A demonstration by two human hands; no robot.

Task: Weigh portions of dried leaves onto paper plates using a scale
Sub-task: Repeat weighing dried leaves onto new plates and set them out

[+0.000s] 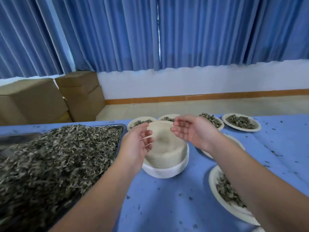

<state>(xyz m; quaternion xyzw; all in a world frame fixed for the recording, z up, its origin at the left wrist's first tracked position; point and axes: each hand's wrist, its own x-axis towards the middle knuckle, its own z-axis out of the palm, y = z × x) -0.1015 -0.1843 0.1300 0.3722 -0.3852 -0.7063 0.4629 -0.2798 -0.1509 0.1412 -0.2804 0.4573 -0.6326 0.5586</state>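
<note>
A tall stack of empty paper plates (167, 153) stands in a white sleeve on the blue table. My left hand (137, 144) hovers at the stack's left rim with its fingers loosely bent. My right hand (189, 129) is at the right rim, fingers straight and palm facing left. The top plate is blurred, so I cannot tell whether either hand touches it. A metal tray (117, 126) heaped with dried leaves (58, 158) lies to the left. No scale can be made out.
Several paper plates carrying leaves lie on the table, at the back (240, 122) and near right (225, 190). One plate (237, 141) is partly hidden by my right forearm. Leaf crumbs dot the blue tablecloth (167, 198). Cardboard boxes (50, 101) stand on the floor beyond.
</note>
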